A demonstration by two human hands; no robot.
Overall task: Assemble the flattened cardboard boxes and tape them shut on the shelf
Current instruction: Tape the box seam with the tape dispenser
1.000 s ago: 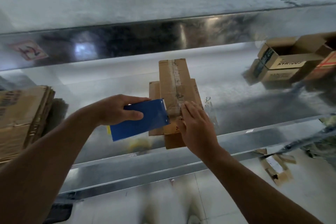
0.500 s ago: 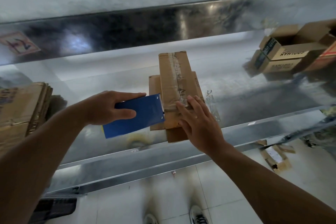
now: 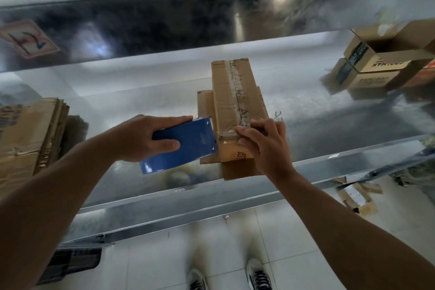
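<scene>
One brown cardboard box point(image 3: 233, 101), seemingly sealed, was newly clasped by the right hand point(image 3: 263, 143); a flat blue tape dispenser point(image 3: 195, 141) was gripped by the left hand point(image 3: 146, 136).

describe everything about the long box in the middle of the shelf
The long box is brown cardboard, closed, lying lengthwise away from the viewer on a wider cardboard piece on the metal shelf. Clear tape runs along its top seam and over the near edge. The right hand curls over its near end; the blue tape dispenser, held by the left hand, sits at its left side.
</scene>
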